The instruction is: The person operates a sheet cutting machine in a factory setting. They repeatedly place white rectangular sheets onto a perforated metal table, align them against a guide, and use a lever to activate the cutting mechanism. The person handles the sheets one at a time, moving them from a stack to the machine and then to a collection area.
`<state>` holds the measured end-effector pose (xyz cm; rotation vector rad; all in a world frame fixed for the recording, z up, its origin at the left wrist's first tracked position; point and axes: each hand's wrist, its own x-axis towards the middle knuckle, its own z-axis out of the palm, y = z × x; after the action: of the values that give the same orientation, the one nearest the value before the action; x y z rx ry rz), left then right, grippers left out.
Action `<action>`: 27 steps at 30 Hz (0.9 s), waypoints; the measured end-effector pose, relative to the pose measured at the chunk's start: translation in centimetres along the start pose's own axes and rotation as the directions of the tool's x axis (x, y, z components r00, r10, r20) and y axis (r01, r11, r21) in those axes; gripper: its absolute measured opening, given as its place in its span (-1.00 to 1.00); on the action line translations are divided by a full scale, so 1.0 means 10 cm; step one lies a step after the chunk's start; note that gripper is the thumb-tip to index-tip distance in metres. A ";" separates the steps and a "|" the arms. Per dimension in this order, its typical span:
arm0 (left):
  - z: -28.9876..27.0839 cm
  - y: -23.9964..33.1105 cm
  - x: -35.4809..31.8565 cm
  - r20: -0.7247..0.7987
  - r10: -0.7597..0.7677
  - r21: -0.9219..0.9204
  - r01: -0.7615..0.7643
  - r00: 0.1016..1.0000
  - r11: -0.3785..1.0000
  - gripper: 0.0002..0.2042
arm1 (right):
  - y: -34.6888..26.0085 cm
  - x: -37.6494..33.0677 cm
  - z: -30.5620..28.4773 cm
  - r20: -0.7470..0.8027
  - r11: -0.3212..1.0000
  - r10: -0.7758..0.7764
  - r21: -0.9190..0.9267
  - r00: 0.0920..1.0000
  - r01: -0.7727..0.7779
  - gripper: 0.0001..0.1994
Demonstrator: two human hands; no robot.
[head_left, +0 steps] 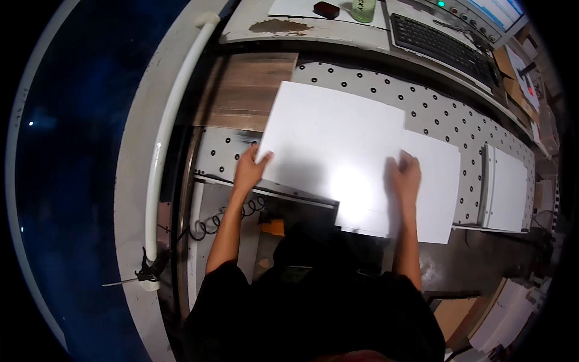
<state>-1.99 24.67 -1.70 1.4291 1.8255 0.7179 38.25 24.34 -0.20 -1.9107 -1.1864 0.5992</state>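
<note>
A large white sheet (332,127) lies slanted in front of me over the table with the black-dotted surface (374,90). My left hand (248,170) grips its left edge, with the thumb on top and the fingers at the rim. At the right edge, my right hand (405,175) is closed on the sheet with bent fingers, slightly blurred. More white sheets (433,187) lie partly under it and stick out to the right. A bright glare covers part of the sheet near my right hand, and I cannot tell how many layers I hold.
A white stack (506,190) stands farther right on the table. Wooden boards (244,90) lie at the far left, beside a white rail (172,120) with a black air gun (151,268) and a coiled hose (205,229). Beyond are a keyboard (440,48) and a green bottle (363,11).
</note>
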 end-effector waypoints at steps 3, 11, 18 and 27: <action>-0.49 -0.07 0.08 -0.444 0.305 0.485 -0.060 0.842 0.872 -0.43 | -0.52 -0.01 0.49 0.242 0.927 -0.355 -0.031 0.903 0.373 -0.54; 0.13 -0.63 0.02 -0.435 -0.291 0.170 0.396 0.852 0.903 0.11 | -0.91 -0.41 2.11 0.746 0.560 -0.545 -0.016 0.383 0.828 -0.18; -0.05 -0.68 0.68 -0.489 -0.207 0.149 0.315 0.847 0.937 0.26 | -1.27 -0.10 2.87 0.646 0.497 -0.686 0.080 0.335 0.864 -0.23; -0.61 -0.99 1.62 -0.541 -0.341 0.075 0.447 0.769 0.891 0.25 | -1.89 0.38 3.73 0.687 0.485 -0.653 0.059 0.317 0.873 -0.25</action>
<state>-15.01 38.04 -8.71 0.9477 2.5859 0.7567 3.06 46.40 -6.10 -1.0371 -2.6016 0.4948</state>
